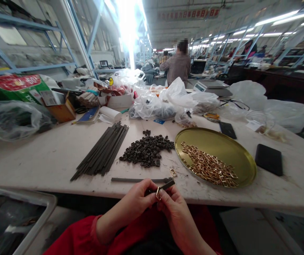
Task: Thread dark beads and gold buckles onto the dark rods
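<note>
Nearest, the left hand and right hand together pinch 1 dark strap and a gold buckle, just below a loose strap, dark loops and a buckle tray.

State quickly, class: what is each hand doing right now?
Left hand: closed, fingers pinching the thin dark strap.
Right hand: closed, fingers gripping the small gold rectangular metal buckle on that strap's end.

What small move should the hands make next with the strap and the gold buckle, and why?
Probably slide the gold buckle further along the dark strap: the left hand grips the strap and the right hand pinches the buckle near its tip.
</note>
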`<state>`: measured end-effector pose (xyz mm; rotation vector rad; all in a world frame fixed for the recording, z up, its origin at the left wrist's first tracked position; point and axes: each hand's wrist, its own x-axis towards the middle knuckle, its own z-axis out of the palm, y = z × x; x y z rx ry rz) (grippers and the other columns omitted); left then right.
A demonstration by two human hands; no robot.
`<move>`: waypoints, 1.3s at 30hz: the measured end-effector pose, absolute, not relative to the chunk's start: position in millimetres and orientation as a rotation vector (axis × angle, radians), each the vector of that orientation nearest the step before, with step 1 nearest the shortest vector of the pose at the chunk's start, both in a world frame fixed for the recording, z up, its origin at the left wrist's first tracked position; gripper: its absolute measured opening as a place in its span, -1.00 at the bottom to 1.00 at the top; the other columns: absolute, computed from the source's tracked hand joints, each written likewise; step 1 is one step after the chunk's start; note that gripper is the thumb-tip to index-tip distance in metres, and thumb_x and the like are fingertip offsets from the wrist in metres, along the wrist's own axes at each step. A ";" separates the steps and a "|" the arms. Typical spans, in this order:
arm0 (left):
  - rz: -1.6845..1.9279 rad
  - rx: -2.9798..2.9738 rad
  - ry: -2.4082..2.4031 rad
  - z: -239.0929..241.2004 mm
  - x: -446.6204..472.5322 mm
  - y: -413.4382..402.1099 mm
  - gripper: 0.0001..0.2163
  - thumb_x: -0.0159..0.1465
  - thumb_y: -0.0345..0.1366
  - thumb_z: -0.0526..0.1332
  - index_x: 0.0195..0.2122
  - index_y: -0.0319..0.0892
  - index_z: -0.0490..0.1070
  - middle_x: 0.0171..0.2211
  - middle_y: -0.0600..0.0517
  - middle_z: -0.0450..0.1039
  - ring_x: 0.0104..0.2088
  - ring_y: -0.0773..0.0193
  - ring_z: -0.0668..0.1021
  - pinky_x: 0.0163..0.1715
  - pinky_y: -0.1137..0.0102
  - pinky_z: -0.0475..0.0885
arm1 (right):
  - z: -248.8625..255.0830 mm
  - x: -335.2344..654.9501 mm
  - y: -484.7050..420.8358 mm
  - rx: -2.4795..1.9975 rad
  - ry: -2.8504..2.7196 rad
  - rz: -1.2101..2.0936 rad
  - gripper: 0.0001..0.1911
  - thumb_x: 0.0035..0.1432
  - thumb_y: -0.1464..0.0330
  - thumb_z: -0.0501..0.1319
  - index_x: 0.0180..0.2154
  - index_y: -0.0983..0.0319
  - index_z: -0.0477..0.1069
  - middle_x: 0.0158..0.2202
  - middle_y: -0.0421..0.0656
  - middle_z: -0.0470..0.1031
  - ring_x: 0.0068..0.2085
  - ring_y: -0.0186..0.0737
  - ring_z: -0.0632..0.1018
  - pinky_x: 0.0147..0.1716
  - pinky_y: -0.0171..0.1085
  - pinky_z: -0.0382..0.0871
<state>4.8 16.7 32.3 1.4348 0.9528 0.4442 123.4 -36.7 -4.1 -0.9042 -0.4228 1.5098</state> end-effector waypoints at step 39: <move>0.401 1.694 1.178 21.5 8.9 17.7 -0.89 0.15 -0.31 0.08 -0.46 -0.22 0.32 -0.49 0.10 0.36 -0.44 0.34 0.36 -0.43 0.48 0.23 | -6.1 165.8 -21.0 -1.256 -1.315 1.186 -0.91 0.04 0.36 0.20 -0.44 0.18 0.48 -0.38 -0.19 0.37 -0.29 -0.22 0.43 -0.28 -0.28 0.32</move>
